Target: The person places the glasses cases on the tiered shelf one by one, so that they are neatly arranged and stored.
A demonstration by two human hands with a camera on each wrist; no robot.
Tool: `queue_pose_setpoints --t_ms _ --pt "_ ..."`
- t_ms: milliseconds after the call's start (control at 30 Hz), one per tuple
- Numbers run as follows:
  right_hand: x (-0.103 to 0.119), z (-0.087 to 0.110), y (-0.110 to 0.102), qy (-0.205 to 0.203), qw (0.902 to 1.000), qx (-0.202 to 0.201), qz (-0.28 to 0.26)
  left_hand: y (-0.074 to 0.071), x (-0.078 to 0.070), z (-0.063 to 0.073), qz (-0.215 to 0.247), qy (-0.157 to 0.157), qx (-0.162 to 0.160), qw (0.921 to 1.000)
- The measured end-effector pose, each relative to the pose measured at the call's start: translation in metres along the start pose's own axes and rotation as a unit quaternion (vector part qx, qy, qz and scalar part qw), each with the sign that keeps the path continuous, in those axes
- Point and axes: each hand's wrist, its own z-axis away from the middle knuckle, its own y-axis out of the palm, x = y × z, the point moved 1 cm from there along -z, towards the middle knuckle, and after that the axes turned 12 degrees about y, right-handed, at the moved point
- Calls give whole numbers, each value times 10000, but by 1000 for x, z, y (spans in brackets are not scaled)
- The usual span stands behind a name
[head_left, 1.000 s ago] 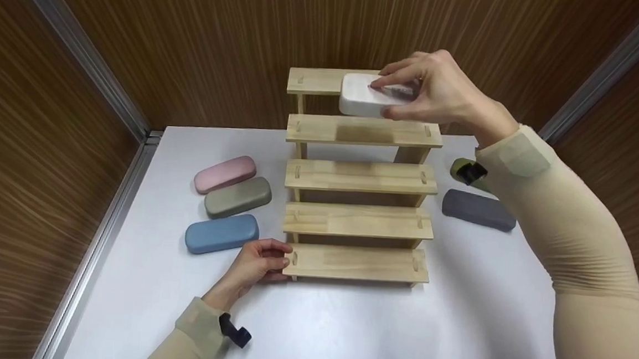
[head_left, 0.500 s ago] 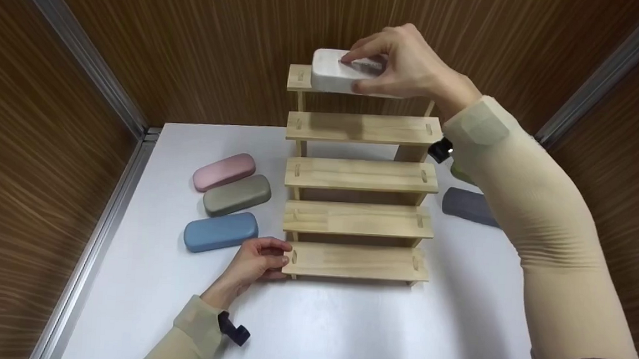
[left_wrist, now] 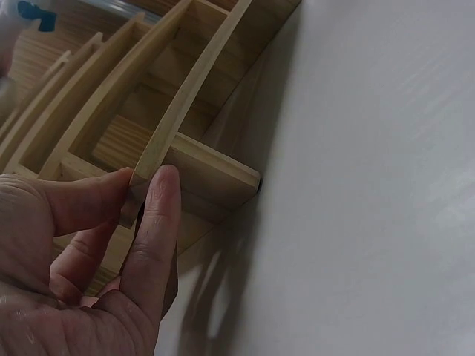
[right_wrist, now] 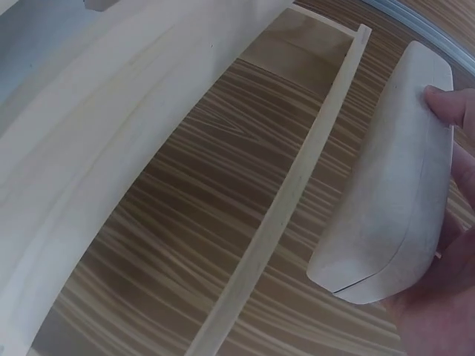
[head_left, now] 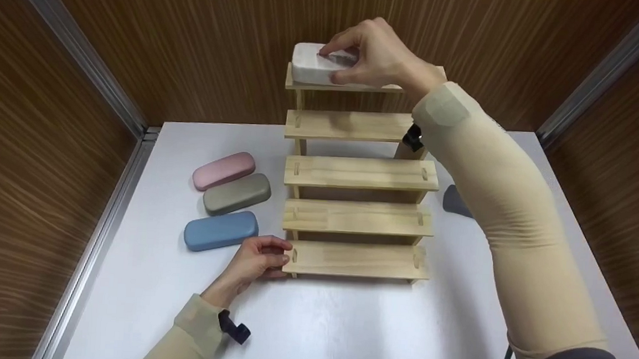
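Observation:
A wooden stepped rack (head_left: 361, 174) with several shelves stands on the white table. Over its top shelf my right hand (head_left: 380, 55) grips a white glasses case (head_left: 307, 62), thumb on the near side and fingers across the top. In the right wrist view the case (right_wrist: 393, 185) is seen from the side, with a seam along it, close to the shelf's edge (right_wrist: 286, 193). My left hand (head_left: 253, 264) pinches the left end of the lowest shelf; the left wrist view shows thumb and fingers (left_wrist: 152, 230) on either side of the board (left_wrist: 171, 119).
Left of the rack lie a pink case (head_left: 224, 171), an olive-grey case (head_left: 237, 194) and a blue case (head_left: 221, 230). A dark grey case (head_left: 455, 202) lies to the right, partly behind my right sleeve. A wood-grain wall (head_left: 222, 46) rises behind the rack.
My right hand has carried the white glasses case leftward and upward in the head view, to the left part of the top shelf. The left hand stays on the lowest shelf.

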Motion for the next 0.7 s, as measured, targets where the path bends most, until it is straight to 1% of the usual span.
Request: queue_pose_setpoints --t_ms 233,500,700 --pt "4 -11 9 -7 9999 100 83 0 0 2 142 -70 5 9999" --pt "8 -20 15 243 9995 184 90 0 1 5 100 -70 0 9999" --pt "7 -22 21 371 9989 298 26 0 2 6 49 -75 10 10000"
